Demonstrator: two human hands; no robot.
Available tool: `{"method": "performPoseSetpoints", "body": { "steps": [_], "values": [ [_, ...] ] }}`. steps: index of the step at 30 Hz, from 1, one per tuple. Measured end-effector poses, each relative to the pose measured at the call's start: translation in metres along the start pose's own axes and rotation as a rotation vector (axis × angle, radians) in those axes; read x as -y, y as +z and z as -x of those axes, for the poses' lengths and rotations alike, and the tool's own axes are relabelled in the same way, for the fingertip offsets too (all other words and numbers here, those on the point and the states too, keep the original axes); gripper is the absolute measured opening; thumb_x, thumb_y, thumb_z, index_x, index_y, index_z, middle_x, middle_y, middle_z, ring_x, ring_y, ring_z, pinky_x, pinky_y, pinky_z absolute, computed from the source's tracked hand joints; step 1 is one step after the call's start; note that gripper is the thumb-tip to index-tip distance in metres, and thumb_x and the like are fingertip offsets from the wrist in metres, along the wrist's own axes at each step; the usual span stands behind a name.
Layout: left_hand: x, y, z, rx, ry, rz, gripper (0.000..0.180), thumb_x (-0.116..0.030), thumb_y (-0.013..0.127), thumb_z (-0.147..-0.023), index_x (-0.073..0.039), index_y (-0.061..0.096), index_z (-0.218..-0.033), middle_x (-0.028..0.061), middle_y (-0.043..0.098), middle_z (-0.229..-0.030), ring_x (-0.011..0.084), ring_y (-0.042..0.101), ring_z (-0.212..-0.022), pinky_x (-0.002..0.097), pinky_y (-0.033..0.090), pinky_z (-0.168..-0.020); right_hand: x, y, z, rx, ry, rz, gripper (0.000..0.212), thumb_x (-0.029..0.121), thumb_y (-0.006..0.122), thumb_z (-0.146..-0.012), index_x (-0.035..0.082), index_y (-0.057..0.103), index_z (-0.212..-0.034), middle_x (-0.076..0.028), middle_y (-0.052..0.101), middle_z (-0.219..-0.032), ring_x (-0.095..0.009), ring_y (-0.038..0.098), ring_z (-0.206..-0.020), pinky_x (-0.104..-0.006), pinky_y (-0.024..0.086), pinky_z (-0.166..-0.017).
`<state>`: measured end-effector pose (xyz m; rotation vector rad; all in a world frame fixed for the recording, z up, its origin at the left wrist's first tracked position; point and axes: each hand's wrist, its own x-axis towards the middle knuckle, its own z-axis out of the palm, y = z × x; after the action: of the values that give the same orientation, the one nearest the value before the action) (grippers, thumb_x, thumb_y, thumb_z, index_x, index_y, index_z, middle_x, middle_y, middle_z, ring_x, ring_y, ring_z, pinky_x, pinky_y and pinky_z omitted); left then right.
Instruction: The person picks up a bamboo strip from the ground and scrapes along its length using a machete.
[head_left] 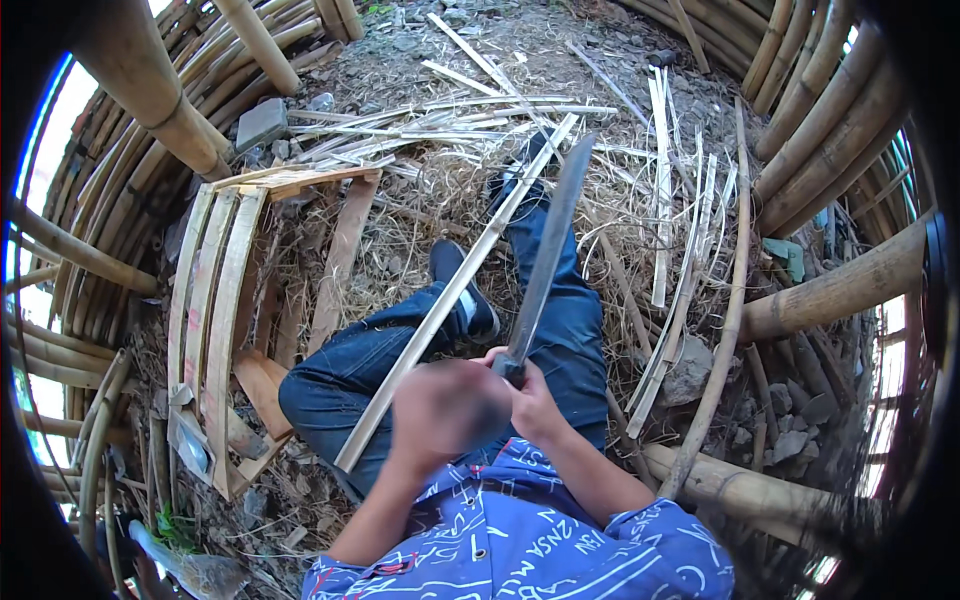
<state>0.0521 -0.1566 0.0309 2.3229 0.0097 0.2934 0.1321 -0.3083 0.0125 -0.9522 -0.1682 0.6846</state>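
Observation:
In front of my shirt, my right hand (536, 405) is closed round the dark handle of a long machete (548, 265). Its broad grey blade points up and away, above my outstretched leg. Close to that handle is my left hand (425, 415), covered by a blurred patch, so its fingers and anything in them are hidden. A long pale split bamboo strip (470, 267) slants across my bent leg, passing beside the left hand. The strip's far end is near my far shoe, left of the blade tip. Whether my left hand touches the strip, I cannot tell.
A slatted wooden crate (205, 320) stands on the left. Split strips (450, 125) litter the ground ahead, with more (690, 290) on the right. Thick bamboo poles (845, 280) surround me, and a grey block (262, 124) and stones (690, 370) lie about. Dry shavings cover the ground.

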Motion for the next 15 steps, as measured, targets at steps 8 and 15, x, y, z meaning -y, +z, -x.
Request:
{"method": "performPoseSetpoints", "body": {
  "steps": [8,15],
  "values": [
    [0.093,-0.028,0.049,0.305,-0.481,-0.684,0.031,-0.026,0.073,-0.073,-0.004,0.062,-0.091,0.0159,0.065,-0.084,0.0355,0.061,-0.089,0.0460,0.042,-0.088,-0.003,-0.036,0.018,-0.209,0.054,0.128,0.012,0.003,0.058,-0.089,0.003,0.048,-0.097,-0.010,0.062,-0.080,-0.020,0.065,-0.072,-0.0349,0.055,-0.070],
    [0.038,-0.152,0.094,0.104,-0.694,-0.442,0.026,-0.023,0.068,-0.068,0.002,0.062,-0.074,0.0217,0.062,-0.071,0.0397,0.062,-0.071,0.0463,0.048,-0.066,0.000,-0.027,0.043,-0.202,0.079,0.228,0.013,0.003,0.060,-0.087,0.004,0.050,-0.095,-0.007,0.061,-0.078,-0.016,0.063,-0.068,-0.0318,0.054,-0.066]
  ]
}}
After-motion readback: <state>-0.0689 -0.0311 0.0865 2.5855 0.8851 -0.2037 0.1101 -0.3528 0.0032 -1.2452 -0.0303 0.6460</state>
